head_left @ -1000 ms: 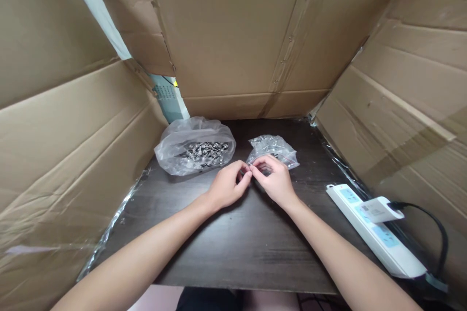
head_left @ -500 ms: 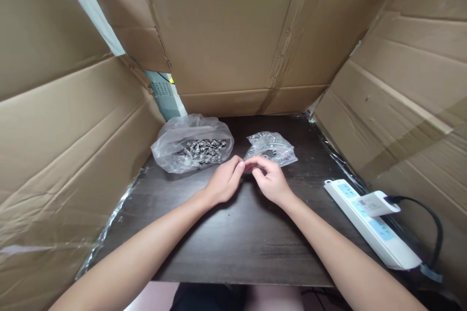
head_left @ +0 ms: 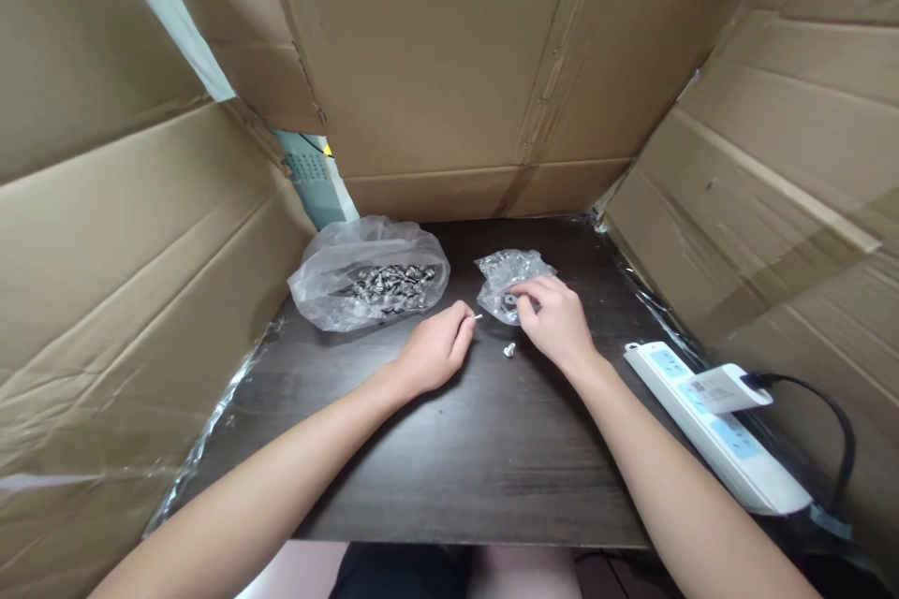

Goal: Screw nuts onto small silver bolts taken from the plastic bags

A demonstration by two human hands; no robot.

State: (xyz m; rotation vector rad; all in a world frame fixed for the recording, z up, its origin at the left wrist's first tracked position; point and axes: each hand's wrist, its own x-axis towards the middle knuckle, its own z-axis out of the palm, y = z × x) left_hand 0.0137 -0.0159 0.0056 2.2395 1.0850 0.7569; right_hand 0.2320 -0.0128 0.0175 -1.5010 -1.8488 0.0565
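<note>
My left hand (head_left: 439, 344) is closed, thumb against the fingers, on a small bolt whose shiny shank (head_left: 478, 316) sticks out to the right. My right hand (head_left: 554, 320) reaches over a small clear plastic bag (head_left: 502, 267), thumb and fingers a little apart at its opening. Dark flat washers (head_left: 509, 300) show beside the fingertips; the far side of the fingers is hidden. Between my hands a short silvery bolt (head_left: 509, 350) lies on the dark table. Behind my left hand, a larger cloudy plastic bag (head_left: 319, 285) stands open with many metal bolts (head_left: 397, 285) in it.
Cardboard walls (head_left: 435, 47) enclose the dark wooden table (head_left: 449, 459) at the back and both sides. A white power strip (head_left: 755, 473) with a plugged-in white adapter (head_left: 720, 388) and black cable (head_left: 847, 430) lies along the right side.
My hands were together at the fingertips and have parted. My right hand has moved right to the small bag. A bolt now shows on the table, and another's shank at my left fingertips.
</note>
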